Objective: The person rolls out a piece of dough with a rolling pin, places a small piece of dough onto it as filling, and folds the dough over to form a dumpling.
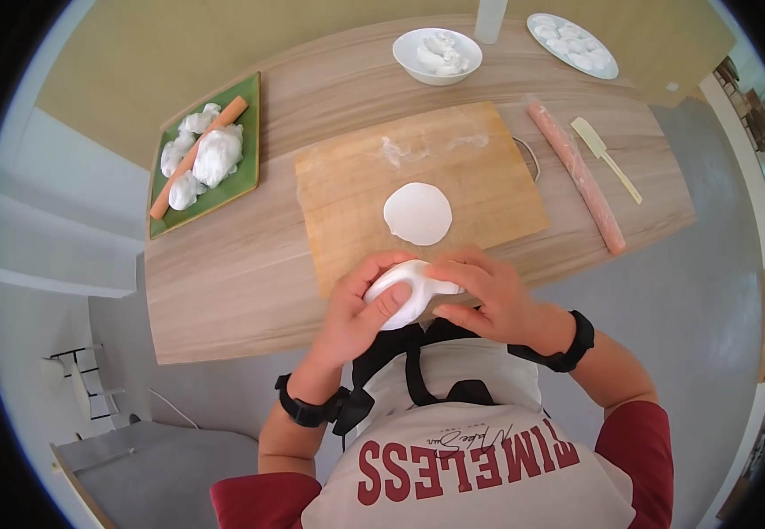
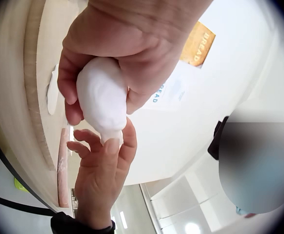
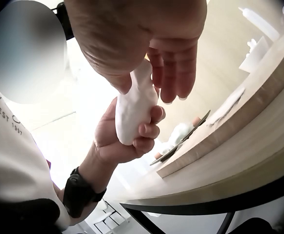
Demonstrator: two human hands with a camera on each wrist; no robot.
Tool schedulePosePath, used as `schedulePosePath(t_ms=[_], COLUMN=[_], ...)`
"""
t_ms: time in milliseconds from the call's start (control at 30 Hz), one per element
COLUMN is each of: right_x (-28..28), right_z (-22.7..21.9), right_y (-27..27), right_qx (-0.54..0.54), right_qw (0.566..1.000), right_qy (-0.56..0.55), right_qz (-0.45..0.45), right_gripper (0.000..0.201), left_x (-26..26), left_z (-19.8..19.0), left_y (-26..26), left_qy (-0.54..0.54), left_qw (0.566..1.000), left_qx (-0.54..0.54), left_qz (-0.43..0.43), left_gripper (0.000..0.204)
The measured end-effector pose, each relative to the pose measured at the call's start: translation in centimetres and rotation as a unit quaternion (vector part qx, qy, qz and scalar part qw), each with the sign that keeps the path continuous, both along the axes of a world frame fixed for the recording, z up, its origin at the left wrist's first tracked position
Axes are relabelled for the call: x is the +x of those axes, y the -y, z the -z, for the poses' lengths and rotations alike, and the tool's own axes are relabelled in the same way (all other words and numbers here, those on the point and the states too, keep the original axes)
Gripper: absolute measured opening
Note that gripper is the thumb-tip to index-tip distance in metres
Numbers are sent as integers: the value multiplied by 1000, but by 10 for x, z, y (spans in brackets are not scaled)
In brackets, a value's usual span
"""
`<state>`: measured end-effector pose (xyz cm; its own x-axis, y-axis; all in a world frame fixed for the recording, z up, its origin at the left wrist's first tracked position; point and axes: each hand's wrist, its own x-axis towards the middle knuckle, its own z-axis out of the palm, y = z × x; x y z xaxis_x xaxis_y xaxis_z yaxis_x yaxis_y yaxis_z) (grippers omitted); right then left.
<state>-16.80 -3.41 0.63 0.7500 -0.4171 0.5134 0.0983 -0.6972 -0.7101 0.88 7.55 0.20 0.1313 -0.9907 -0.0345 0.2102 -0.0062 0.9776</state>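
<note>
We see plain white on the held lump (image 2: 102,92) and the same white on the flat disc (image 1: 418,213). The board (image 1: 338,203) shows warm honey-tan, smudged with white; the bench (image 1: 215,295) is paler beige, streaked with grey-brown grain. We find a leaf-green tray (image 1: 251,123), white clumps (image 1: 219,159) and an orange-brown rod (image 1: 190,169). The bowl (image 1: 435,79) and plate (image 1: 607,72) are white, the long roll (image 1: 576,176) salmon pink, the spatula (image 1: 590,139) cream. We note maroon sleeves (image 1: 638,450), an off-white shirt (image 1: 568,485) printed in maroon block capitals with thin dark script, black wrist straps (image 1: 303,410), a grey floor (image 1: 664,256), and an orange-brown card (image 2: 190,51) with pale lettering.
</note>
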Motion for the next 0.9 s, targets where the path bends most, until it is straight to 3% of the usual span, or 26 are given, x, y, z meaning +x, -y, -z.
schedulePosePath(t_ms=[67, 200, 233, 300, 333, 367, 400, 500, 533, 600, 633, 667, 700, 733, 767, 800, 833, 900], right_x=[-5, -3, -3, -4, -2, -2, -2, -4, -4, -3, -3, -3, -4, -6, -6, -6, -5, -5], right_z=[2, -2, -2, -2, -2, -1, -1, 6, 7, 8, 7, 7, 5, 3, 2, 2, 4, 6], right_y=[5, 4, 2, -4, -11, -14, -14, -12, -12, -12, -12, -13, -10, -5, -2, 0, 2, 2], right_qx=[-42, -65, -18, 27, 288, 528, 528, 570, 584, 597, 329, 31, 33, -44, -120, -119, -114, -110], right_qw=[997, 997, 999, 999, 957, 848, 848, 818, 808, 798, 941, 993, 993, 997, 992, 992, 993, 994], right_qy=[-19, -5, -25, -44, -47, -46, -46, -70, -75, -81, -47, -8, -10, -29, -46, -46, -35, -23], right_qz=[-54, -34, -23, -11, -6, -1, -1, 4, 7, 10, 64, 113, 112, 59, 6, 7, -4, -16], right_gripper=[38, 35, 29, 24, 22, 20, 20, 26, 29, 31, 33, 36, 36, 36, 37, 37, 33, 30], left_x=[2, -1, -3, -8, -9, -9, -9, -5, -4, -6, -6, -5, -5, -6, -6, -6, -4, 0], left_z=[-5, -9, -9, -9, -8, -4, -1, 5, 7, 9, 11, 14, 15, 14, 11, 7, 4, 0], left_y=[1, 0, 0, 0, 2, 4, 6, 6, 7, 5, 4, 3, 1, 1, 1, 2, 2, 0], left_qy=[-19, -16, -16, 230, 230, 386, 526, 559, 560, 380, 380, 247, 107, 105, 25, -54, -54, -153], left_qw=[999, 998, 998, 972, 972, 909, 810, 781, 780, 919, 919, 968, 993, 993, 997, 994, 994, 972], left_qx=[21, 33, 33, -46, -47, -144, -235, -257, -258, -84, -84, -24, 37, 39, 67, 94, 94, 162], left_qz=[29, 58, 59, -18, -18, -64, -107, -111, -109, -61, -63, -44, -22, -22, 1, 25, 26, 81], left_gripper=[37, 40, 40, 40, 40, 40, 40, 43, 43, 43, 43, 42, 41, 41, 42, 43, 43, 42])
